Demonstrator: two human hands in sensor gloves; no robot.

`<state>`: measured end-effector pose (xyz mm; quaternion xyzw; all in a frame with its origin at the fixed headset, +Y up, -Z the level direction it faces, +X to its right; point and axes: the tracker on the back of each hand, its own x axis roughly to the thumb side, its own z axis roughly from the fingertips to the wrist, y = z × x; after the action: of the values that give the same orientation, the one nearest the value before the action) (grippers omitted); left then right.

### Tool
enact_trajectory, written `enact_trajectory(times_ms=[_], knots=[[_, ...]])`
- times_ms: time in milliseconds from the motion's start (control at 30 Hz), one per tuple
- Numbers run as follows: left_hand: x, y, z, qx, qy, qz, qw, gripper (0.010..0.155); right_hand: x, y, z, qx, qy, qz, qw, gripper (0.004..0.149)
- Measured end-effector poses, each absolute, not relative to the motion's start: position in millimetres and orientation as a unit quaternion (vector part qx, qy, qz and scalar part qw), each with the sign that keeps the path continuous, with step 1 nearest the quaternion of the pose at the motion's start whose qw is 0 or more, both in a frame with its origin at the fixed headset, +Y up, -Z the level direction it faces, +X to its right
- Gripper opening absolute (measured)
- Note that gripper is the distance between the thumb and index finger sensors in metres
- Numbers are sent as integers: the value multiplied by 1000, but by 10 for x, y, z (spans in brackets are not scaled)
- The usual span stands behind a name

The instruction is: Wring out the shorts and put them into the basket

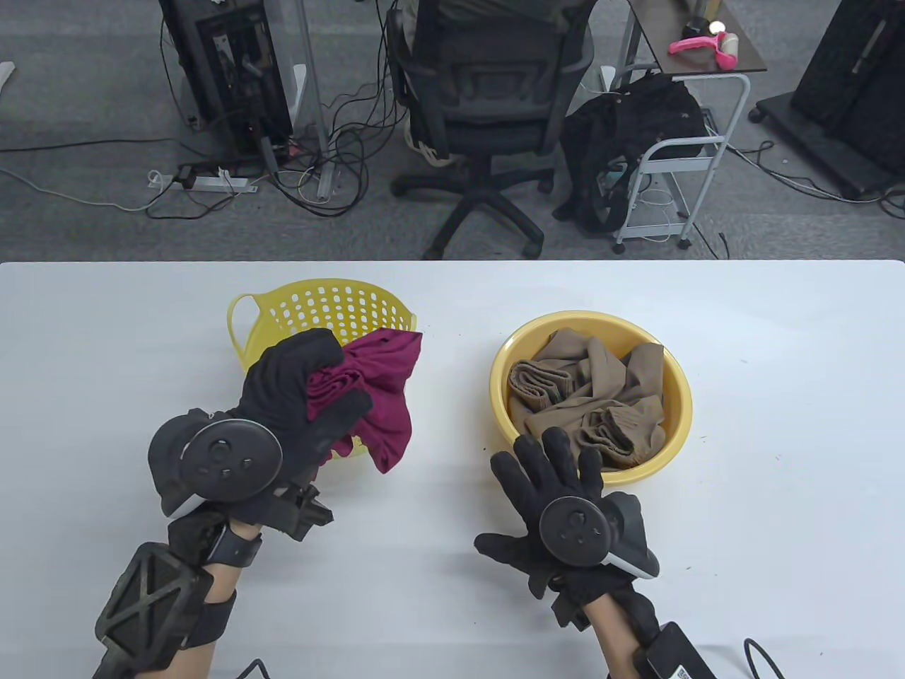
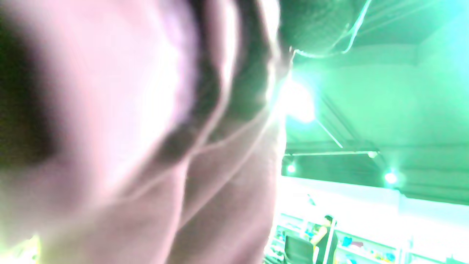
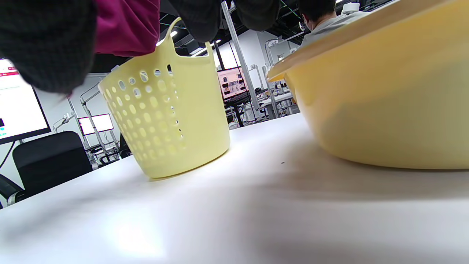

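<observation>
My left hand [image 1: 322,385] grips a bunched pair of magenta shorts [image 1: 385,396], held above the front rim of the yellow perforated basket [image 1: 332,304]. The cloth hangs down over the basket's near side. My right hand [image 1: 548,460] lies flat on the table with straight, spread fingers and holds nothing, just in front of the yellow basin [image 1: 675,424]. The right wrist view shows the basket [image 3: 172,121] upright with the shorts [image 3: 126,25] above it and the basin [image 3: 384,99] to the right. Blurred pink cloth [image 2: 128,128] fills most of the left wrist view.
The basin holds crumpled brown garments [image 1: 594,396]. Basket and basin stand side by side in the middle of the white table [image 1: 778,495]. An office chair [image 1: 488,106] and a small cart [image 1: 679,155] stand beyond the table's far edge.
</observation>
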<state>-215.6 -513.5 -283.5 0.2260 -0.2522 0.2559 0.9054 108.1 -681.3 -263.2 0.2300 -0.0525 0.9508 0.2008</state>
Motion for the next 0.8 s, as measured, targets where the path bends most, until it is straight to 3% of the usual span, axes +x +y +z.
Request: enact_trajectory(times_ms=[367,600,800], knots=[[-2276,-5226,-3183,228,-194,251,921,66,1080,-6799,-2608,239,-64,948,202,96],[-2285,-5463,-3430,187,-163,237,939,64,1086,-6798,-2599,239,-65,947,202,95],[-2203,-5710,-3574,112,-154,198,961,69,1098,-6791,-2595,240,-66,947,204,95]])
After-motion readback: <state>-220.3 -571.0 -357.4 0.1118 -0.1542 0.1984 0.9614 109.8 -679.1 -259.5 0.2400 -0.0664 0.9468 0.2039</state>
